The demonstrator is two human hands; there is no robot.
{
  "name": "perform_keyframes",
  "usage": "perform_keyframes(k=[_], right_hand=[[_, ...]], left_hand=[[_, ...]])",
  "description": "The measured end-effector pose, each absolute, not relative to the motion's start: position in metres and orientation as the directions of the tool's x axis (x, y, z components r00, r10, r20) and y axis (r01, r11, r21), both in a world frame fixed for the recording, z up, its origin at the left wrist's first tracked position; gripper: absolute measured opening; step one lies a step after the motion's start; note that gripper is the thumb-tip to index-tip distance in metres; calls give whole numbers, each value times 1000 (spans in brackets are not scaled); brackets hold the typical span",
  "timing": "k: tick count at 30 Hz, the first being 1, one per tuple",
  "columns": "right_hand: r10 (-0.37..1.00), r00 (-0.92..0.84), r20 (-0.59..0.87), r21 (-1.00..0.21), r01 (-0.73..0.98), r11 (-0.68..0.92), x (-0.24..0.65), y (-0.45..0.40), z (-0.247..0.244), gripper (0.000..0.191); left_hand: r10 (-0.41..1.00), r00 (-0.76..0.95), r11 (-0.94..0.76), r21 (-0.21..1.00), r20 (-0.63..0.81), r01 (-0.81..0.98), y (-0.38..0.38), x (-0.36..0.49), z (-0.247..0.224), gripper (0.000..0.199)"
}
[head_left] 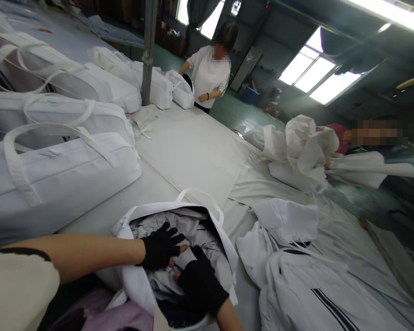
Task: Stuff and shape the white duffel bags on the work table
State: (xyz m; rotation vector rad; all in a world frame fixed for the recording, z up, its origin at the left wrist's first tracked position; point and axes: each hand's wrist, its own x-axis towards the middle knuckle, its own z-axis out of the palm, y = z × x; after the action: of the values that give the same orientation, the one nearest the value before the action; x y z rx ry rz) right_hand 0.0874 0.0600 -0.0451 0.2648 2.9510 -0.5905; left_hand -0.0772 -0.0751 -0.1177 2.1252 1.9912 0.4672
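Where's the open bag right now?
In the head view, the open bag sits at the bottom, just left of centre, with the left hand and right hand inside it; the striped bag lies to its right.

A grey post [148, 50] stands left of windows [313, 73].

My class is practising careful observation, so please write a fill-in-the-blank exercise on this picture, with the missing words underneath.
1. The left hand and right hand wear gloves coloured ____.
2. The open bag that both hands reach into is coloured ____ outside.
3. Seen in the picture, the row of filled-out bags is on the ____ side.
4. The bag at the lower right bears dark parallel ____.

Missing words: black; white; left; stripes.
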Motion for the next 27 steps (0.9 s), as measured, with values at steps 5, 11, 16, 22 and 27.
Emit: perform_keyframes(k=[5, 11, 16, 22, 27], right_hand=[[296, -943, 154, -382, 220, 898, 91, 76, 5, 39], [182, -977, 107, -34, 180, 983, 80, 74, -91, 69], [125, -980, 153, -72, 116, 991, 76, 80, -74, 31], [362, -851, 380, -117, 344, 932, 15, 108, -5, 62], [427, -903, 41, -12, 427, 904, -4, 116, -17, 27]], left_hand=[[989, 53, -98, 335, 141, 937, -80, -66, -128, 63], [979, 80, -136, 311, 187, 940, -75, -71, -129, 59], [983, 87, -135, 317, 162, 939, -75, -76, -129, 54], [985, 91, -137, 347, 145, 928, -84, -73, -122, 55], [989, 125, -146, 359, 81, 922, -106, -97, -106, 50]])
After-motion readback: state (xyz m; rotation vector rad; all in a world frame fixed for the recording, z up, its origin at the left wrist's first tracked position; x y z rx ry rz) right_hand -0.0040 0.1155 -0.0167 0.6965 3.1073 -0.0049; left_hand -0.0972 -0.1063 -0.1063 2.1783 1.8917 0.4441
